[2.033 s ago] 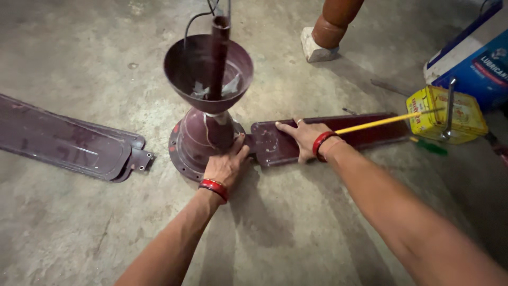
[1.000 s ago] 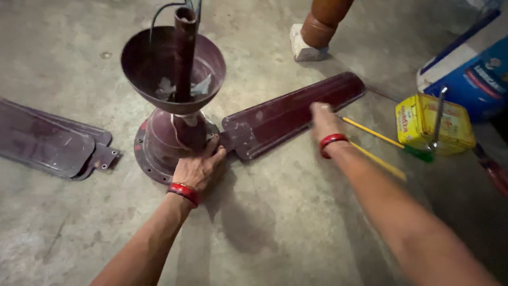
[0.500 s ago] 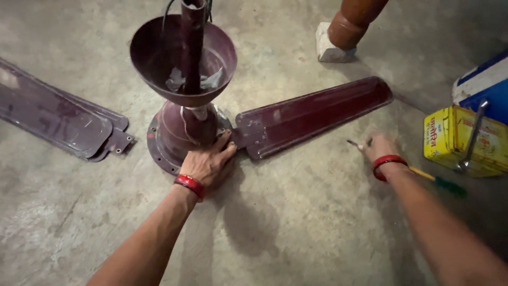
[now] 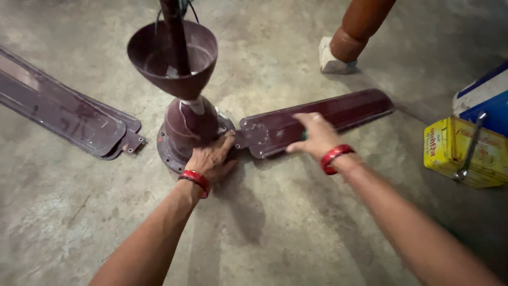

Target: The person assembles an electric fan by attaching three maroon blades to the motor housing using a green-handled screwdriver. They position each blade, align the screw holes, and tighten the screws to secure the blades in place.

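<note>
On the concrete floor I saw the maroon fan motor, its attached blade reaching right. My left hand lay flat, fingers spread, against the motor's base. My right hand hovered over the blade, blurred; possibly pinching something green.

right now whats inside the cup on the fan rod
The rod runs down through the cup. Its inner wall shows bare with a pale patch; the bottom is hidden behind the rod and the near rim.
</note>
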